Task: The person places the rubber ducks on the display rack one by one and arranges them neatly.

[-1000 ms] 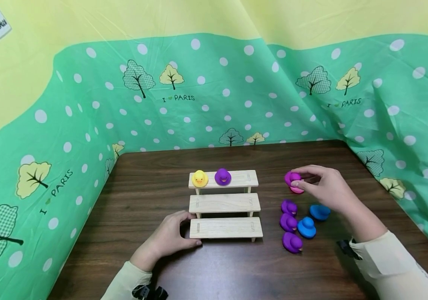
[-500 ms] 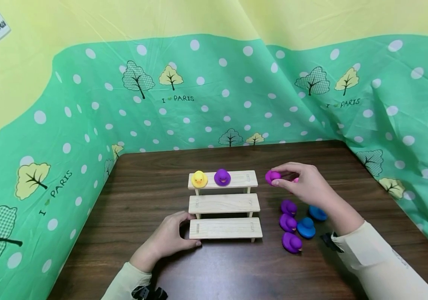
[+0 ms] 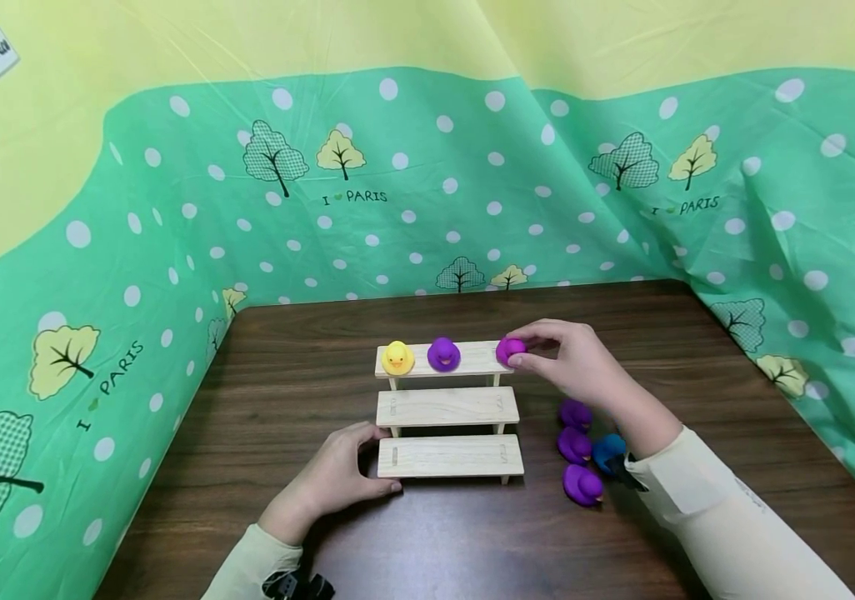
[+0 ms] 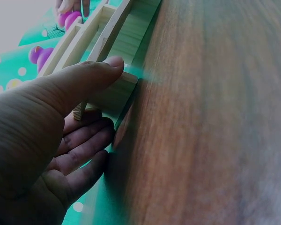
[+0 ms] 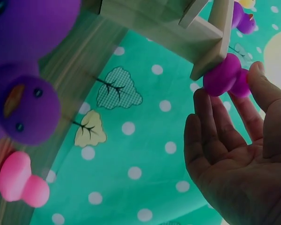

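A three-step wooden display stand (image 3: 448,407) stands on the table. My left hand (image 3: 341,471) holds the left end of its lowest step, thumb at the front and fingers behind. On the top step sit a yellow rubber duck (image 3: 397,358) and, to its right, a purple rubber duck (image 3: 444,355). My right hand (image 3: 577,360) pinches a magenta rubber duck (image 3: 510,351) between thumb and fingers at that step's right end. In the right wrist view the magenta duck overlaps the step's end, with the fingers around its side.
Right of the stand, several purple ducks (image 3: 583,485) form a column on the dark wooden table (image 3: 285,358). Beside them a blue duck (image 3: 607,452) is partly covered by my right wrist. A pink duck (image 5: 21,180) shows in the right wrist view. Patterned green cloth (image 3: 427,192) surrounds the table.
My right hand has carried the magenta duck left, from the table's right side to the right end of the top step. The left hand has stayed at the stand.
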Tool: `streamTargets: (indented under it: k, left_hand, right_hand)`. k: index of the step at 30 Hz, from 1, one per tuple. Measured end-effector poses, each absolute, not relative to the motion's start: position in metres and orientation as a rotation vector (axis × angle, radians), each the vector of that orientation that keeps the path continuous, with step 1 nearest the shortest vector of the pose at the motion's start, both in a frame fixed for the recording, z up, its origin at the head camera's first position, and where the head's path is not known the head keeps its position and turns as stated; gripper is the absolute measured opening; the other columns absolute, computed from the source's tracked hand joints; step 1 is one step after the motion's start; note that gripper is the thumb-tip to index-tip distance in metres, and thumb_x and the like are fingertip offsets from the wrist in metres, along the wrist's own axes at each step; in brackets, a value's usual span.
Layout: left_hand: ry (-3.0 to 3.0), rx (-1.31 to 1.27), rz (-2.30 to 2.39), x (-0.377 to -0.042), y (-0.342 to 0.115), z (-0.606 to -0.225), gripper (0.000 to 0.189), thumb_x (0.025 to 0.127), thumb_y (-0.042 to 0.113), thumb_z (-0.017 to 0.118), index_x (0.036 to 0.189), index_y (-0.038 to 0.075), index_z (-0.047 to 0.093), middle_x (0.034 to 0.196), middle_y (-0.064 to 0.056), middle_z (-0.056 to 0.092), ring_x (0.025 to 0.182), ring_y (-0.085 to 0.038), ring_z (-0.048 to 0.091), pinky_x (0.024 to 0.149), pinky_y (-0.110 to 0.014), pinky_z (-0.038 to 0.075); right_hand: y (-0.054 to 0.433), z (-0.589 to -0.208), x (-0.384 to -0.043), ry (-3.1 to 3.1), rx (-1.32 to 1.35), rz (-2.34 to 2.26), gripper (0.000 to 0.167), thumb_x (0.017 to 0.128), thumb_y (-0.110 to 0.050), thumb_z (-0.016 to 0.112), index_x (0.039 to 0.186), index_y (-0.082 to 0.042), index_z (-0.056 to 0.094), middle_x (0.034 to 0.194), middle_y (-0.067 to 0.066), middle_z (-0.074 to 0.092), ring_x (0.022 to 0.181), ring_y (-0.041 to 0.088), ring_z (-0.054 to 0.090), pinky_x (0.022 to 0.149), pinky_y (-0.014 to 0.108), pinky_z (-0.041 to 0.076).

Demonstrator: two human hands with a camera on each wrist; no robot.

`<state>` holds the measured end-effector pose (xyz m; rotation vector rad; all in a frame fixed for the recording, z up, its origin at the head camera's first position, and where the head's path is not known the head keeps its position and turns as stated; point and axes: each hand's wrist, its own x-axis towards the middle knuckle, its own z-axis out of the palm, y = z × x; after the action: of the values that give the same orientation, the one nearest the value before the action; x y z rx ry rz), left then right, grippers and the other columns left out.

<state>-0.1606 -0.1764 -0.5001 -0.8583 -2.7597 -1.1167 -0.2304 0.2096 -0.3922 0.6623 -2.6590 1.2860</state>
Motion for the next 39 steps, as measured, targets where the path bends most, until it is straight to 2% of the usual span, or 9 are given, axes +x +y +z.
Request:
streamTargets:
  k: [6, 12, 17, 26, 31, 39]
  left_hand:
    - [-2.755, -0.864, -1.114, -0.161, -0.176, -0.501, 0.054, 0.068, 0.031, 0.100, 0.110, 0.017, 0.070, 0.104, 0.014, 0.066, 0.100, -0.008, 0.064, 0.093, -0.037, 0.055]
    - [-2.756, -0.868, -1.109, -0.161, -0.176, -0.502, 0.053, 0.068, 0.032, 0.100, 0.110, 0.018, 0.070, 0.103, 0.015, 0.065, 0.099, -0.007, 0.064, 0.093, -0.036, 0.055]
    - [-2.761, -0.859, -1.125, -0.161, -0.176, -0.501, 0.054, 0.068, 0.031, 0.100, 0.110, 0.017, 0.070, 0.104, 0.014, 0.066, 0.100, -0.008, 0.064, 0.094, -0.037, 0.055]
    - [-2.778, -0.848, -1.137, -0.162, -0.176, -0.502, 0.054, 0.068, 0.032, 0.100, 0.111, 0.017, 0.070, 0.105, 0.014, 0.066, 0.102, -0.009, 0.065, 0.096, -0.039, 0.055]
    - [-2.781, -0.846, -1.133, -0.162, -0.176, -0.501, 0.054, 0.068, 0.031, 0.100, 0.111, 0.017, 0.070, 0.105, 0.014, 0.066, 0.102, -0.009, 0.065, 0.096, -0.038, 0.055]
    - [-2.795, -0.830, -1.131, -0.161, -0.177, -0.500, 0.055, 0.068, 0.032, 0.100, 0.111, 0.016, 0.069, 0.104, 0.013, 0.066, 0.102, -0.009, 0.065, 0.096, -0.038, 0.055]
  right_hand:
    - [0.199, -0.391, -0.232, -2.662, 0.689, 1.276, 0.027, 0.091, -0.021, 0.085, 0.117, -0.019, 0.078, 0.107, -0.006, 0.074, 0.095, 0.014, 0.070, 0.079, 0.031, 0.060]
    - [0.192, -0.392, -0.232, -2.649, 0.725, 1.227, 0.029, 0.089, -0.021, 0.086, 0.117, -0.017, 0.078, 0.107, -0.006, 0.074, 0.095, 0.015, 0.070, 0.085, 0.043, 0.059]
    - [0.191, -0.394, -0.233, -2.656, 0.727, 1.216, 0.029, 0.089, -0.021, 0.086, 0.117, -0.018, 0.078, 0.107, -0.007, 0.073, 0.095, 0.014, 0.070, 0.087, 0.046, 0.058]
    - [0.192, -0.393, -0.235, -2.679, 0.703, 1.192, 0.032, 0.087, -0.027, 0.087, 0.118, -0.022, 0.079, 0.107, -0.008, 0.074, 0.098, 0.016, 0.070, 0.089, 0.042, 0.056]
    - [0.194, -0.393, -0.235, -2.701, 0.707, 1.171, 0.038, 0.087, -0.029, 0.087, 0.123, -0.020, 0.077, 0.108, -0.006, 0.075, 0.100, 0.016, 0.069, 0.088, 0.040, 0.055]
    - [0.204, -0.391, -0.231, -2.710, 0.697, 1.184, 0.040, 0.090, -0.022, 0.086, 0.128, -0.017, 0.074, 0.118, -0.002, 0.073, 0.108, 0.022, 0.070, 0.089, 0.044, 0.057]
